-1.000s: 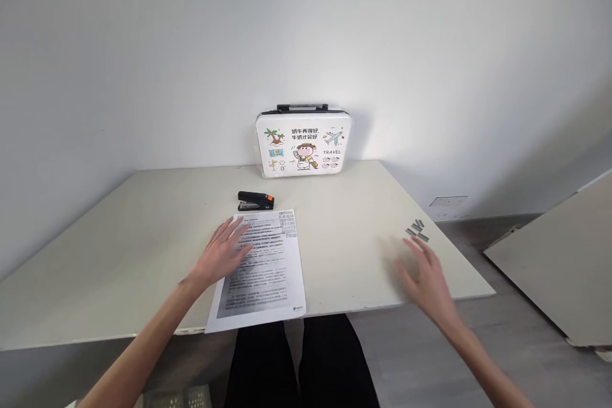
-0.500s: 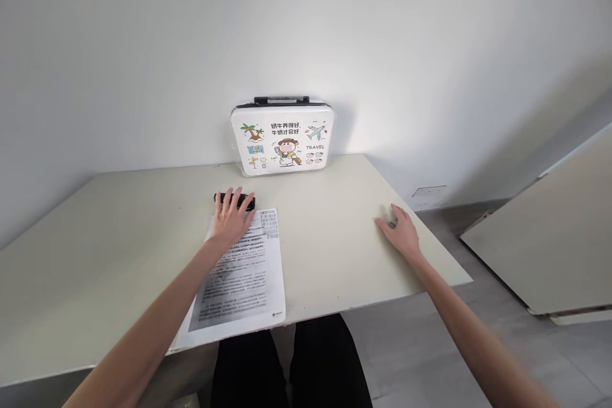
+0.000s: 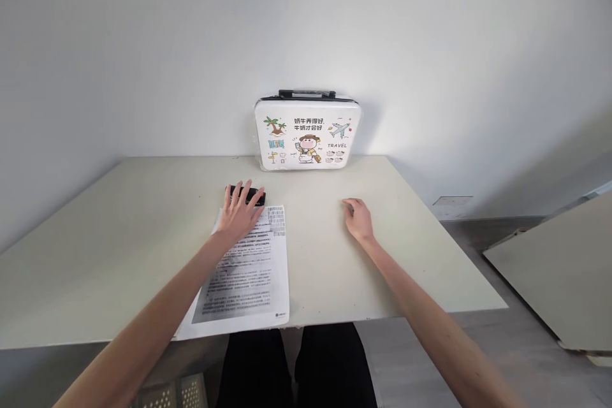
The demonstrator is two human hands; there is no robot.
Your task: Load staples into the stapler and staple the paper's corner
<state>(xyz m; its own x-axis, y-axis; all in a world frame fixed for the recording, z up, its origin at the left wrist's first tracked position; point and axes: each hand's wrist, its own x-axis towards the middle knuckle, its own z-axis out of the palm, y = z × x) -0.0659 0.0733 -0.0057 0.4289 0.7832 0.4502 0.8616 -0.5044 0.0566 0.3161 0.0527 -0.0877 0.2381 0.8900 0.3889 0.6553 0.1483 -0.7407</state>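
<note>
My left hand [image 3: 239, 213] lies with fingers spread over a black oblong object [image 3: 259, 199] and the top of a printed sheet [image 3: 248, 290]. The fingers cover much of the black object, so its kind is unclear. The sheet reaches down to the table's front edge. To the right, my right hand [image 3: 358, 220] is over the bare tabletop, apart from the paper. Its fingers are curled in towards the thumb, and whatever they hold, if anything, is hidden.
A white case [image 3: 308, 134] with cartoon travel pictures and a black handle stands upright at the table's back, near the wall. The pale table [image 3: 143, 236] has its right edge near a large pale panel [image 3: 559, 268]. A perforated item [image 3: 191, 390] is below the table.
My right hand has moved left, away from the table's right side, and its fingers have closed. My left hand stays on the black object and paper. The view has shifted slightly left.
</note>
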